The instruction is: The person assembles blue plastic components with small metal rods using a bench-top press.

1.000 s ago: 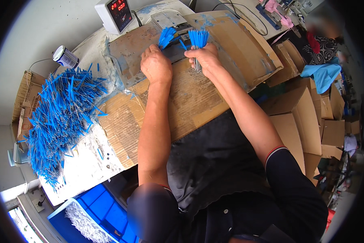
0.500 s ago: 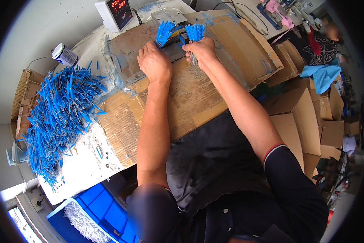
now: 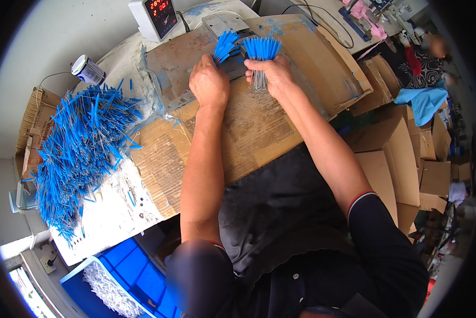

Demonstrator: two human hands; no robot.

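My right hand (image 3: pixel 272 71) is closed round a fanned bunch of small blue brushes (image 3: pixel 262 49), bristle ends up, with thin wire stems showing below the fingers. To its left, my left hand (image 3: pixel 210 82) is closed on a smaller bunch of blue brushes (image 3: pixel 227 45) that leans to the right. The fingertips of that hand are partly hidden. Both hands are above a dark metal plate (image 3: pixel 177 58) on the cardboard-covered bench. A large heap of the same blue brushes (image 3: pixel 84 153) lies loose at the left.
A white box with a red lit display (image 3: pixel 152 20) stands behind the plate, near a metal block (image 3: pixel 223 24). A white and blue can (image 3: pixel 88 70) is beyond the heap. Below the bench is a blue crate (image 3: pixel 137 270) with white pieces; cardboard boxes (image 3: pixel 389 153) and another person (image 3: pixel 423 66) are at right.
The bunch in my right hand is fanned wider, with more stems showing. Both hands sit slightly farther right in view, and the lit display reads differently.
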